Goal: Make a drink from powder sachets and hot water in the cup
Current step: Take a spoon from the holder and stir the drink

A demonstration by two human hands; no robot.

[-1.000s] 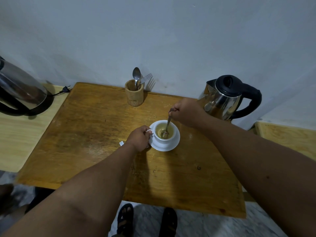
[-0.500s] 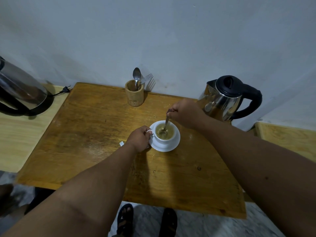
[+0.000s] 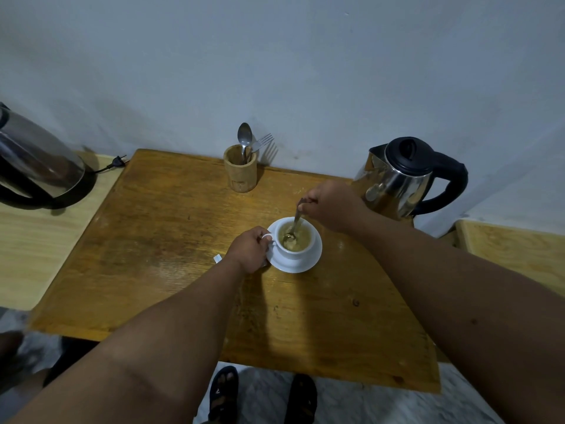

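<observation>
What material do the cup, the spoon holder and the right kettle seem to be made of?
Cup: probably glazed ceramic; white, smooth and glossy, matching its saucer.
Holder: looks like wood or bamboo; tan, matte, with faint grain.
Kettle: polished metal body, mirror-like reflections; black lid and handle, likely plastic.

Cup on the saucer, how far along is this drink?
Done: the cup already holds yellowish-brown liquid, so powder and water look added. In hand: the left hand steadies the handle while the right hand holds the spoon in the liquid. Left: finish mixing, remove spoon.

Left kettle (image 3: 36, 166) cropped, perhaps blurred
</observation>
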